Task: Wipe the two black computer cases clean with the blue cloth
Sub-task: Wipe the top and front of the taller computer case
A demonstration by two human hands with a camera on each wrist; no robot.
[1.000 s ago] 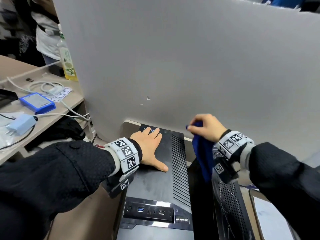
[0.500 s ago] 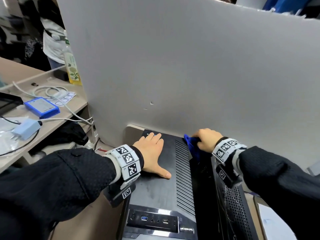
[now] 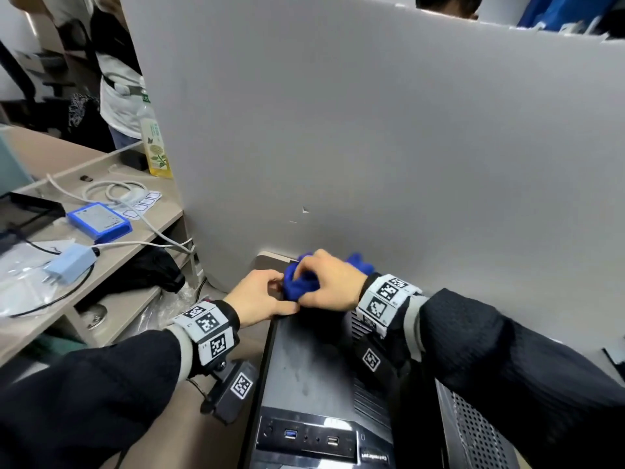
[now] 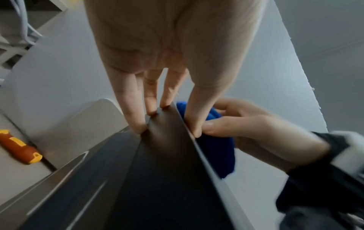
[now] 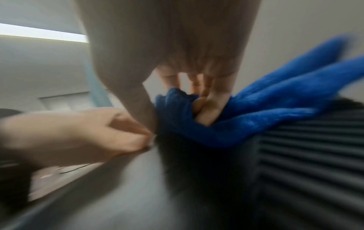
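Observation:
Two black computer cases stand side by side. The left case [image 3: 304, 360] has a dusty top with vent slats [image 5: 315, 147]; the right case [image 3: 473, 431] shows a mesh panel. My right hand [image 3: 311, 279] grips the bunched blue cloth [image 3: 299, 287] and presses it on the far end of the left case's top. My left hand [image 3: 270, 289] clasps that case's far left edge just beside the cloth, with its thumb on top and its fingers [image 4: 135, 112] down the side. Part of the blue cloth [image 5: 275, 109] trails to the right over the slats.
A tall grey partition [image 3: 372, 147] stands right behind the cases. On the left is a desk [image 3: 135, 252] with a blue box [image 3: 98, 221], cables, a charger and a yellow-labelled bottle [image 3: 155, 150]. An orange tool [image 4: 19, 149] lies on a surface left of the case. A person stands behind the desk.
My right hand has swept the cloth left from the gap between the cases onto the left case's far top. My left hand has slid from flat on the top to its far left edge.

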